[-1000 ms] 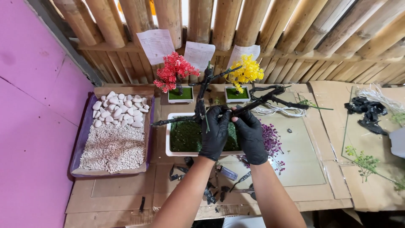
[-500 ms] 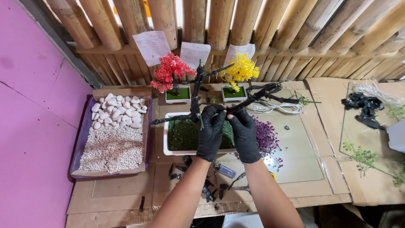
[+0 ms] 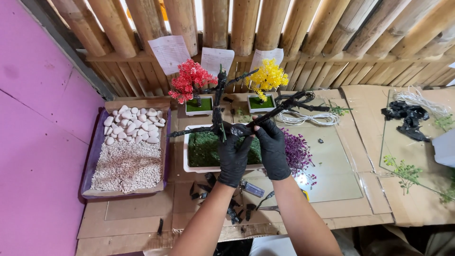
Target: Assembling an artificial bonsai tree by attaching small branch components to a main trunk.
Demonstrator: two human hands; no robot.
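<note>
Both my hands wear black gloves and grip a black wire tree frame [image 3: 219, 102] with bare branches spreading left, up and right. My left hand [image 3: 234, 155] holds the trunk low down. My right hand [image 3: 271, 147] is closed on a branch that runs to the right. The frame stands over a white rectangular pot [image 3: 186, 156] filled with green moss. Behind it sit two small finished trees, a red one [image 3: 191, 80] and a yellow one [image 3: 268, 76], each in a white pot.
A tray [image 3: 90, 166] at the left holds white pebbles and fine gravel. Purple foliage [image 3: 296, 149] lies on a glass sheet [image 3: 332, 166] to the right, with white wire coils [image 3: 303, 118], black scraps [image 3: 405, 116] and green sprigs [image 3: 403, 170]. Black offcuts and tools lie near the table's front edge.
The view has shifted slightly. My hands stay on the black tree frame over the moss pot, with the grip moved a little along the right branch.
</note>
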